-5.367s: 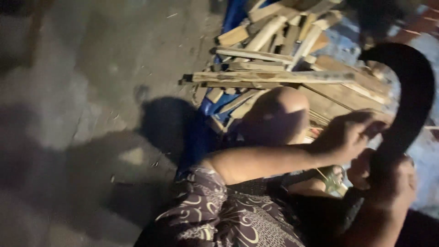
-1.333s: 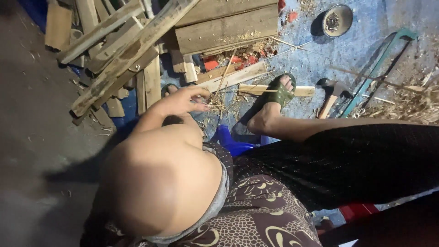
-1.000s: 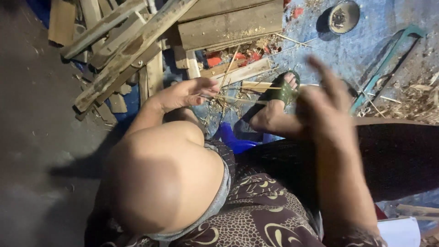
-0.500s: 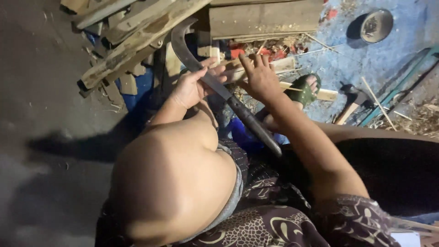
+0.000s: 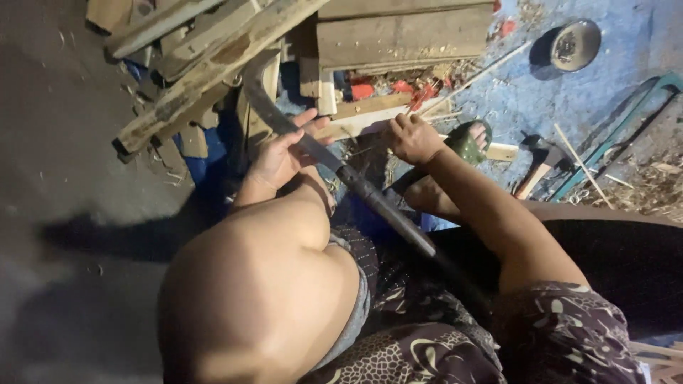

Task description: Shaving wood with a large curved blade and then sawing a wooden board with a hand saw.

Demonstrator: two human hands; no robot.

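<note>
Blue tarp (image 5: pixel 512 92), one plank pile (image 5: pixel 213 50), one curved blade (image 5: pixel 284 121), two hands.

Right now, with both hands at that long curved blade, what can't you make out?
- Head view: the blade tip runs in among the planks.
- Handle end: lost in shadow at the lap.
- What the right hand pinches: a thin stick, too small to be sure.
- Left hand palm side: turned away.

Dark bare ground (image 5: pixel 64 213), blue tarp (image 5: pixel 526 99), heap of wooden planks (image 5: pixel 398 35), harsh artificial light
</note>
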